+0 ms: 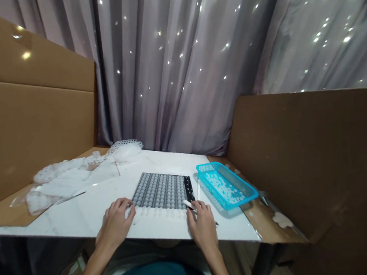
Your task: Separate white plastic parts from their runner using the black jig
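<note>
A grey board [160, 190] with rows of small round pieces lies on the table in front of me. A line of small white round pieces [164, 212] runs along its near edge. My left hand [118, 214] rests at the board's near left corner, fingers bent and thumb apart, with nothing seen in it. At the near right corner, my right hand [203, 220] is closed on a slim pen-like tool [189, 204]. Its white end points toward the board, and a dark tip shows beyond the hand. A black strip [188, 187] with white marks lines the board's right side.
A blue plastic basket [248, 195] holding many small white pieces stands at right. White lacy fabric and clear plastic [63, 181] lie at left, near a thin metal tool [72, 198]. Cardboard panels [36, 123] flank the white table [160, 160]. A curtain hangs behind.
</note>
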Tool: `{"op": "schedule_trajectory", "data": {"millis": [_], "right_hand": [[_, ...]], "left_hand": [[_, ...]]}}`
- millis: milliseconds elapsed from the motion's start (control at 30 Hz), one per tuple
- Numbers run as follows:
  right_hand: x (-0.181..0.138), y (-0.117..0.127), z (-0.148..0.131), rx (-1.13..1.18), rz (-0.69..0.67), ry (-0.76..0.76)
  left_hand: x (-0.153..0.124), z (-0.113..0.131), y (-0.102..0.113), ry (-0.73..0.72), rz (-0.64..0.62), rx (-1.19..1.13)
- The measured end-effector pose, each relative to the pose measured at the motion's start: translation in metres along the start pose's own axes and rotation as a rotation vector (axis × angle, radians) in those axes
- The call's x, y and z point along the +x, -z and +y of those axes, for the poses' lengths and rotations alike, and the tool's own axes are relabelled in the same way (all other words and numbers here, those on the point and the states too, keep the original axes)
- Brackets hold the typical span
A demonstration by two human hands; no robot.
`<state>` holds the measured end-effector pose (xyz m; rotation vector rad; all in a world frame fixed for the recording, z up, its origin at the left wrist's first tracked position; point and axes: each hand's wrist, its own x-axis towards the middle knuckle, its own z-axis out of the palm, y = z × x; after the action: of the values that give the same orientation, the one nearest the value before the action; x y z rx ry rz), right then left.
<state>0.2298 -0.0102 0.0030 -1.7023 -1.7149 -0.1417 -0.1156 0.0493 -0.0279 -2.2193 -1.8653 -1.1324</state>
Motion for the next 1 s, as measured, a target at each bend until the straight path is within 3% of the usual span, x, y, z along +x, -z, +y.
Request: {"op": "schedule_trajectory", "data": {"millis": [600,1000], "right_hand": [[-0.004,0.001,-0.007,-0.118,0.053,0.028],[-0.004,0.001,-0.007,-0.078,0.071,0.016]], "left_hand": [[0.0,0.01,0.003,0.003,0.065,0.084],[-0.001,0.009,0.005,-0.032,0.046,0.092]]}}
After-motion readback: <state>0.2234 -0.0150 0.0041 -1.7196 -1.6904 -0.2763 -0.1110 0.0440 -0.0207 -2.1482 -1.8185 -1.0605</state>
